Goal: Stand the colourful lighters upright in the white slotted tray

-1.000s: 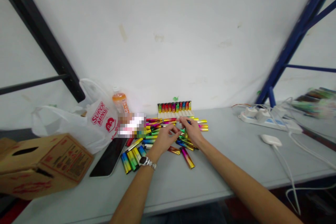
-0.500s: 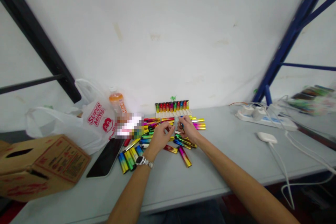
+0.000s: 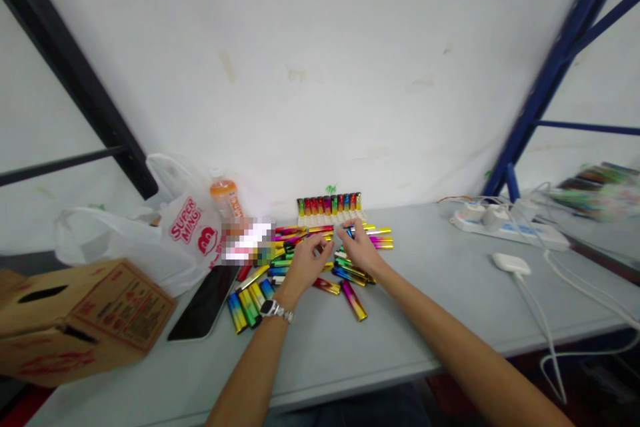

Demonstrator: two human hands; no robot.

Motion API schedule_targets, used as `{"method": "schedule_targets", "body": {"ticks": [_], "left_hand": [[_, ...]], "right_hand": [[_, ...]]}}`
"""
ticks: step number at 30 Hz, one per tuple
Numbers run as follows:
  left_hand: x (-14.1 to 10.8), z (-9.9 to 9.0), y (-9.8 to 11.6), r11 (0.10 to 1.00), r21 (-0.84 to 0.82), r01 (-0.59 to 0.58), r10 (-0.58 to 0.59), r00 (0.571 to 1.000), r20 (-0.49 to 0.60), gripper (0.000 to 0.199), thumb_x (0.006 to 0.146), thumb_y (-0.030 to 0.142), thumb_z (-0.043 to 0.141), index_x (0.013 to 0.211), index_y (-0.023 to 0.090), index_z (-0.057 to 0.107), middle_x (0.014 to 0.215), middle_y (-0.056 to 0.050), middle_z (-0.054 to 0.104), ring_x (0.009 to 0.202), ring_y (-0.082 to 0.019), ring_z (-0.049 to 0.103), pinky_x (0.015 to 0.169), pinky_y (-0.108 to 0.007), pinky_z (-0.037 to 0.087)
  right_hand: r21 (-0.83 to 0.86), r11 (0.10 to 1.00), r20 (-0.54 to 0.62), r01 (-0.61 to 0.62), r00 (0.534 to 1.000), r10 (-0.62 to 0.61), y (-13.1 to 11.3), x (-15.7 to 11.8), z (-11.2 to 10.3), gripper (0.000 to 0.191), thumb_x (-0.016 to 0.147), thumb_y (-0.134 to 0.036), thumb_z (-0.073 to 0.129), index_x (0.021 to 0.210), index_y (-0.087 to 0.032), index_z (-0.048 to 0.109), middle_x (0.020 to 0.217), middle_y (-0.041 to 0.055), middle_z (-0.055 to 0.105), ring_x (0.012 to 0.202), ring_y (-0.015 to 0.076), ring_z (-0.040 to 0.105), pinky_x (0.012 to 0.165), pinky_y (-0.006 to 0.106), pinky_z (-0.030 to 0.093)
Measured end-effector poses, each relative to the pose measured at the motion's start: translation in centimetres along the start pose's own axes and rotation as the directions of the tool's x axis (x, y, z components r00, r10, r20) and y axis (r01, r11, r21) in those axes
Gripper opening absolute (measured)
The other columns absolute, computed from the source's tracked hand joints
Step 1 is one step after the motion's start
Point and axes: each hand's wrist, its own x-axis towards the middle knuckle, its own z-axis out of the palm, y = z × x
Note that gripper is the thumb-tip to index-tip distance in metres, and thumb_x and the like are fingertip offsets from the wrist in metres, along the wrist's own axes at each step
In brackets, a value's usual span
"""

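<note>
Shiny multicoloured lighters lie loose over the middle of the grey table, one pink and gold lighter [image 3: 354, 300] apart at the front. Behind them a row of upright lighters [image 3: 327, 205] stands in a white holder [image 3: 320, 221]. My left hand [image 3: 309, 260], with a watch at the wrist, is over the loose lighters, its thumb and fingers curved towards each other; what it holds, if anything, is too small to tell. My right hand [image 3: 357, 247] is beside it, fingers bent round a small dark blue lighter [image 3: 351, 232] in front of the holder.
At the left are a cardboard box [image 3: 120, 307], a white plastic bag [image 3: 185, 233], a dark tablet [image 3: 205, 303] and an orange bottle [image 3: 226, 197]. A power strip [image 3: 515, 230] and a white charger [image 3: 511, 263] with cables lie at the right.
My right hand has turned slightly and its fingers have shifted around the small lighter. My left hand has barely moved. The whole view has shifted slightly.
</note>
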Motion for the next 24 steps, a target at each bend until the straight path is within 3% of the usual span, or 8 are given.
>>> {"method": "schedule_targets", "body": {"ticks": [3, 6, 16, 24], "left_hand": [[0.0, 0.0, 0.0, 1.0, -0.009, -0.011, 0.011, 1.0, 0.004, 0.028, 0.091, 0.037, 0.054, 0.072, 0.017, 0.062, 0.069, 0.0, 0.062, 0.062, -0.014, 0.053, 0.062, -0.026, 0.04], [0.1, 0.1, -0.1, 1.0, -0.014, -0.014, 0.014, 1.0, 0.004, 0.029, 0.091, 0.037, 0.054, 0.072, 0.017, 0.061, 0.068, 0.0, 0.062, 0.062, -0.014, 0.053, 0.061, -0.026, 0.039], [0.1, 0.2, -0.3, 1.0, -0.015, -0.013, 0.013, 1.0, 0.002, 0.029, 0.09, 0.037, 0.054, 0.07, 0.017, 0.06, 0.067, 0.0, 0.062, 0.06, -0.013, 0.053, 0.062, -0.026, 0.041], [0.1, 0.3, -0.4, 1.0, 0.002, -0.018, 0.018, 1.0, -0.002, 0.03, 0.089, 0.039, 0.055, 0.069, 0.017, 0.06, 0.066, 0.0, 0.062, 0.059, -0.013, 0.052, 0.062, -0.026, 0.04]], "right_hand": [[-0.229, 0.967, -0.015, 0.114, 0.993, -0.12, -0.4, -0.4, 0.1, 0.032, 0.086, -0.04, 0.057, 0.111, -0.024, 0.045, 0.069, -0.0061, 0.051, 0.061, 0.0158, 0.053, 0.064, 0.03, 0.044], [-0.305, 0.939, 0.027, 0.162, 0.987, -0.161, -1.1, -0.9, 0.1, 0.033, 0.089, -0.032, 0.049, 0.12, -0.023, 0.043, 0.075, -0.0038, 0.053, 0.067, 0.0169, 0.055, 0.069, 0.031, 0.045], [-0.307, 0.9, 0.058, 0.311, 0.95, -0.308, -1.0, -0.9, 0.0, 0.053, 0.085, -0.019, 0.045, 0.137, -0.022, 0.041, 0.112, 0.0071, 0.062, 0.095, 0.0211, 0.06, 0.088, 0.036, 0.049], [-0.273, 0.899, 0.046, 0.341, 0.939, -0.342, -1.0, -1.2, 0.0, 0.048, 0.091, -0.03, 0.049, 0.138, -0.022, 0.042, 0.116, 0.0082, 0.06, 0.107, 0.0236, 0.058, 0.095, 0.039, 0.048]]}}
